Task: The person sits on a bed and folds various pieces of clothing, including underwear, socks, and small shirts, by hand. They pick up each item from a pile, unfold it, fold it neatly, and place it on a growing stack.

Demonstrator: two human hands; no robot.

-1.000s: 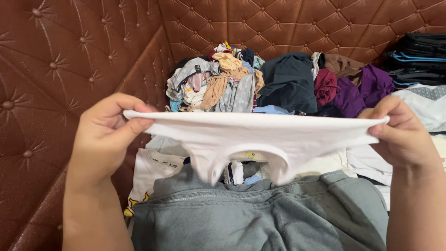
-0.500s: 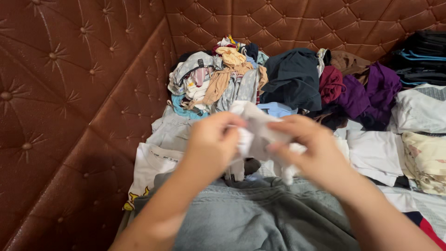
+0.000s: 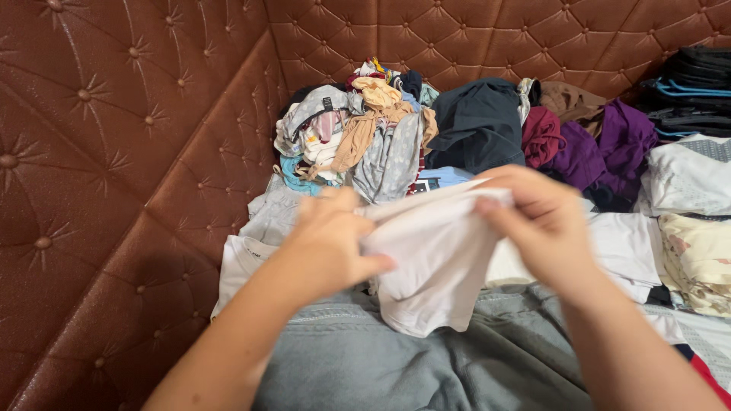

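Both my hands hold a small white garment, folded in half and hanging over a grey sweatshirt. My left hand pinches the garment's left edge. My right hand grips its upper right corner. The hands are close together, a little blurred. Below them the grey sweatshirt lies flat across the near part of the surface.
A heap of mixed clothes lies behind, with a dark navy piece and purple and maroon pieces. Folded white and floral items sit to the right. A brown tufted padded wall closes the left and back.
A second ago the white garment was stretched wide between my hands. I brought the hands together, folding it, and it now hangs doubled between them.
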